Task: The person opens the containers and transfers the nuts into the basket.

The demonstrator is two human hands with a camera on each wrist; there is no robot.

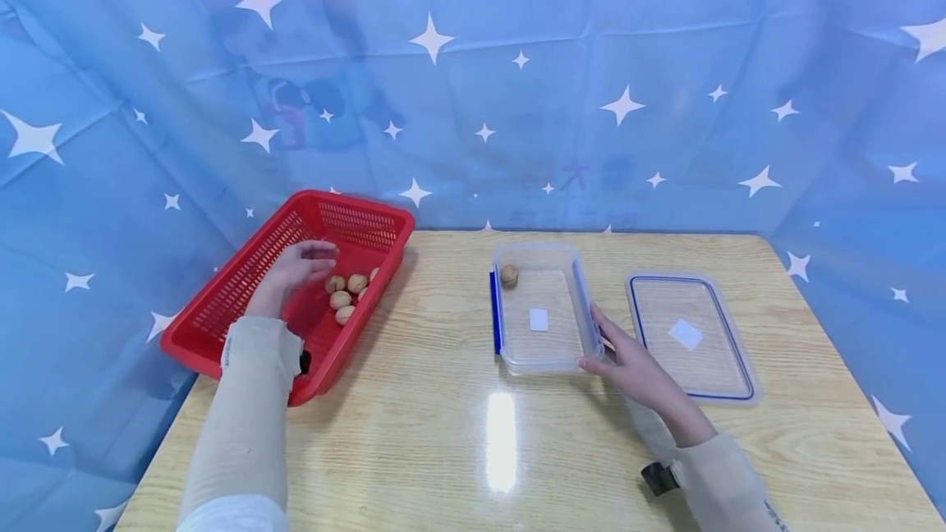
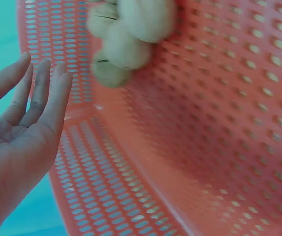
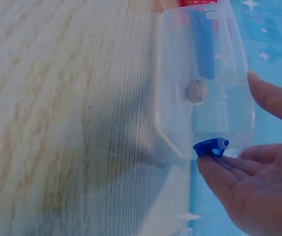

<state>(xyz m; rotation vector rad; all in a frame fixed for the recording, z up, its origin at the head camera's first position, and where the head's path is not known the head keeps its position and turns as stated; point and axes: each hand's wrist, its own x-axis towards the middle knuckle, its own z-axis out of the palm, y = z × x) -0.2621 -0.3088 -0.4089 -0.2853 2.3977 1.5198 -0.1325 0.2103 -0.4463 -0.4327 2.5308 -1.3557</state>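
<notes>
My left hand [image 1: 294, 271] hovers over the red plastic basket [image 1: 238, 290], fingers loosely extended and holding nothing. Several walnuts [image 1: 341, 300] lie inside it, to the right of that hand. In the left wrist view the palm and fingers [image 2: 39, 105] show beside the walnuts [image 2: 112, 46], apart from them. My right hand [image 1: 628, 364] grips the near right corner of a clear plastic container [image 1: 547, 362], thumb at the front and fingers along the side. A single walnut [image 1: 509, 275] sits in the container's far left corner. The right wrist view shows a blue clip [image 3: 212, 146] by the fingers.
A clear lid [image 1: 705, 306] with a blue seal lies flat on the wooden table [image 1: 414, 433], right of the container. Another blue clip [image 1: 495, 313] hangs on the container's left side. Behind the table hangs a blue star-patterned curtain [image 1: 473, 89].
</notes>
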